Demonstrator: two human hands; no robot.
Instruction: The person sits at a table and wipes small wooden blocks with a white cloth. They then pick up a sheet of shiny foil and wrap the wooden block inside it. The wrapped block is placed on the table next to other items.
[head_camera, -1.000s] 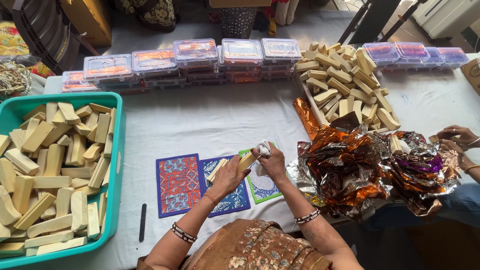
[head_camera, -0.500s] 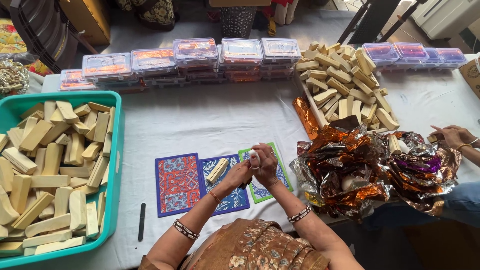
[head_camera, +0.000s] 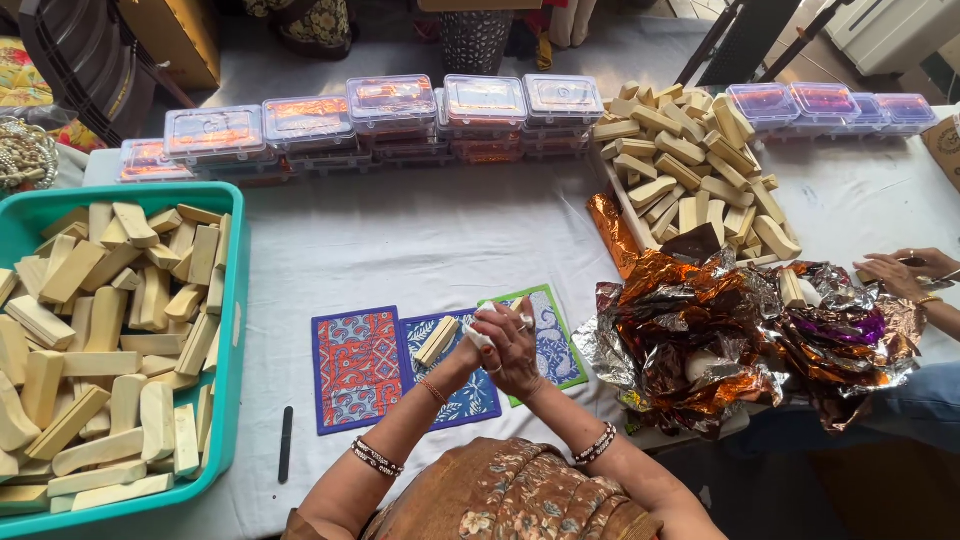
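Right hand (head_camera: 512, 345) is closed over the left hand (head_camera: 476, 345), hiding most of a small white piece (head_camera: 480, 334) pinched between them above three patterned mats (head_camera: 358, 368). Left grip can't be made out. One pale bar (head_camera: 437, 341) lies on the middle mat. Teal tray (head_camera: 232, 330) of bars is cut off left; too many to count.

bare cloth (head_camera: 400, 240) ahead, foil heap (head_camera: 740, 340) right

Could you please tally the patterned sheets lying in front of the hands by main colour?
Red sheet: 1
Blue sheet: 1
Green sheet: 1
Total: 3
The left hand and right hand meet above them.
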